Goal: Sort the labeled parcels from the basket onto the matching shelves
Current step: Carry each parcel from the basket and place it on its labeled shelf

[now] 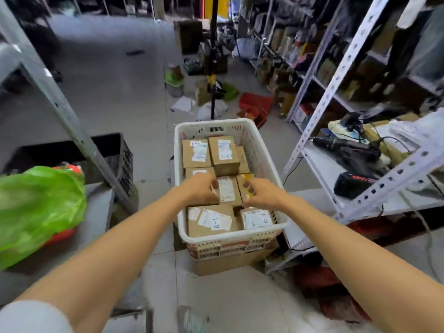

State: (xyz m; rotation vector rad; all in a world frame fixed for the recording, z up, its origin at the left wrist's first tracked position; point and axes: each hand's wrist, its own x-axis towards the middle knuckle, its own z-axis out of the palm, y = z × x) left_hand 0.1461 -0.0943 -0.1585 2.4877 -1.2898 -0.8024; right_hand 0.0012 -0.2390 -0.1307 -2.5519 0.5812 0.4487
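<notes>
— Gripping now: our left hand (201, 192) curls round the white-labelled parcel (227, 192), middle of the white basket (230, 236).
— And our right hand (262, 194)?
— Clamped on the yellow-taped parcel (243, 180) just beside it. We see brown boxes (211, 224) packed around, metal shelf (322, 169) to the right.

Brown parcels (211, 223), several labelled A-1, are packed in a white basket (262, 150). The middle parcel (227, 191) is gripped by the left hand (200, 188), the yellow-taped parcel (242, 180) by the right hand (260, 192).

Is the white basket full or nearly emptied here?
Mostly full: the basket holds cardboard parcels packed side by side across its floor, one standing higher at the back.
</notes>
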